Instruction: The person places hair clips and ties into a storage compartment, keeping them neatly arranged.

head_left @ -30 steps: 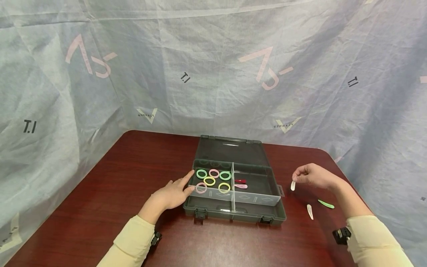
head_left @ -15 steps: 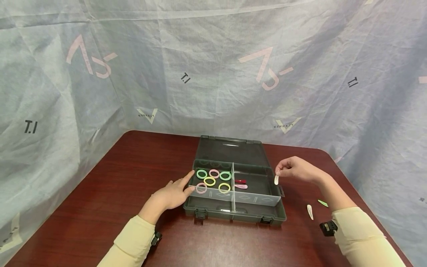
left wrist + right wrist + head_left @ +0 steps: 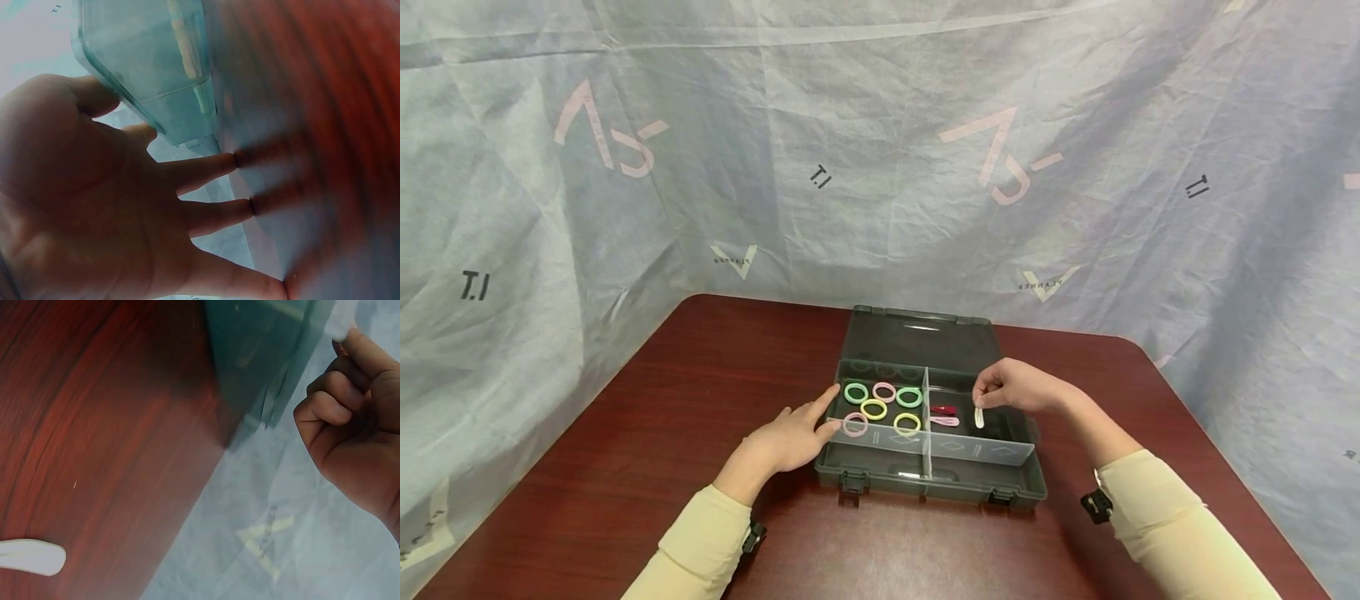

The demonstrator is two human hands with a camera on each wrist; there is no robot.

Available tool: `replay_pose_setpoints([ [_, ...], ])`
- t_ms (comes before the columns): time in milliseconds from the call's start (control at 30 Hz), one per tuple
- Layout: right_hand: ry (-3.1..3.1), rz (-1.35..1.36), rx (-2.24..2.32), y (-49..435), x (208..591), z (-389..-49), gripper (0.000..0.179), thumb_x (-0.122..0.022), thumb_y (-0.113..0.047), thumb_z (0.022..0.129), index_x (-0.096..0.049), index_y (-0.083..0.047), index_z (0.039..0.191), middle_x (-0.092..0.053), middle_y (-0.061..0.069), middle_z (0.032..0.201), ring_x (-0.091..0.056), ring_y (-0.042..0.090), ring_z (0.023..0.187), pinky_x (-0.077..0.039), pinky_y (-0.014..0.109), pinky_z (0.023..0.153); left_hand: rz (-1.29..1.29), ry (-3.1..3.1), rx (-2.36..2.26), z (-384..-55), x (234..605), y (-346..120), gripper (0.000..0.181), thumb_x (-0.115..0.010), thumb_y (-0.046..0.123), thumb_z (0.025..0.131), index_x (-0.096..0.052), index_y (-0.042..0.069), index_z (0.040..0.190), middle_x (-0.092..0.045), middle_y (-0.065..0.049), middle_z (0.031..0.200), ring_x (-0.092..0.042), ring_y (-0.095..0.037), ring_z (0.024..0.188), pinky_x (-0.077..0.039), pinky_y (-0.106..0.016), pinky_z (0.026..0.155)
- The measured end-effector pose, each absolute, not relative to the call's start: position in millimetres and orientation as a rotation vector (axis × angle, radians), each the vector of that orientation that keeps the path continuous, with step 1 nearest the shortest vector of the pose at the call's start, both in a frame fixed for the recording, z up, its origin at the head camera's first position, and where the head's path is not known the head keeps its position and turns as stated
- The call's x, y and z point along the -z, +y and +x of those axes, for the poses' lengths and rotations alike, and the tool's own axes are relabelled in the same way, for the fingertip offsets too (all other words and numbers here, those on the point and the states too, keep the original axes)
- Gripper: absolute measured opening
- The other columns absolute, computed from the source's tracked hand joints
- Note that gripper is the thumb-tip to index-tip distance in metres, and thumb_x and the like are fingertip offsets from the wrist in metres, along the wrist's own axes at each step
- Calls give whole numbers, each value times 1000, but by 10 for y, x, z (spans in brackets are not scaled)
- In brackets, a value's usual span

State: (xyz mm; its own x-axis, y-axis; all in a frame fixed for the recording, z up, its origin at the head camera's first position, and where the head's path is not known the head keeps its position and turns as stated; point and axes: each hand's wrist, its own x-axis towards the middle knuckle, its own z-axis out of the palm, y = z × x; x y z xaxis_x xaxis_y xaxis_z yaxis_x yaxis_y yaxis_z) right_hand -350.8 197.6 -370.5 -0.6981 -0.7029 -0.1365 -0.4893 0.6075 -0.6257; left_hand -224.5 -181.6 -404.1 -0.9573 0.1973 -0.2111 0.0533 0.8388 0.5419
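Observation:
My right hand point(image 3: 1021, 386) pinches a white snap hair clip point(image 3: 979, 418) between thumb and finger, over the right-hand compartment of a dark see-through plastic box point(image 3: 891, 486). In that compartment lie a red hair clip point(image 3: 943, 410) and a pink hair clip point(image 3: 945, 422), close to the divider point(image 3: 927, 383). My left hand point(image 3: 785, 439) rests at the box's left side, thumb and index finger at its wall; in the left wrist view the other fingers are spread, fingertips down on the table. Several pink, green and yellow hair ties point(image 3: 873, 409) lie in the left compartment.
The box's lid point(image 3: 921, 337) lies folded back behind it. Two latches, one of them the left latch point(image 3: 853, 481), hang at its front. On the reddish wooden table point(image 3: 700, 375), another white clip point(image 3: 31, 557) shows in the right wrist view. Grey cloth point(image 3: 880, 150) hangs behind the table.
My right hand has carried the white hair clip left from the table to over the box. Its forearm now covers where a white and a green clip lay. The left hand stays put.

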Motion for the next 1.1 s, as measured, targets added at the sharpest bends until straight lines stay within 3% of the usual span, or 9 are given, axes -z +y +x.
replay_pose_setpoints([
  [467, 2406, -1053, 801, 1595, 3866, -3465, 6, -73, -13, 95, -77, -11, 91, -49, -4, 60, -34, 8, 54, -36, 27, 57, 173, 2771, -782, -2241, 4053, -1808, 68, -44, 46, 108, -10, 31, 165, -28, -17, 163, -17, -53, 147, -21, -76, 108],
  [800, 2379, -1092, 805, 1434, 3952, -3463, 5, -74, -6, 93, -76, -5, 90, -62, 17, 68, -42, 8, 56, -39, 26, 57, 174, 2770, -794, -2234, 4052, -1809, 67, -44, 45, 108, -10, 31, 165, -28, -18, 163, -16, -53, 147, -21, -75, 109],
  [1100, 2386, -1115, 765, 1347, 4013, -3470, 6, -77, -3, 89, -77, -9, 87, -62, 6, 65, -46, 8, 56, -44, 26, 58, 174, 2774, -787, -2226, 4041, -1802, 67, -44, 45, 108, -11, 31, 165, -28, -17, 163, -17, -54, 147, -21, -76, 108],
])
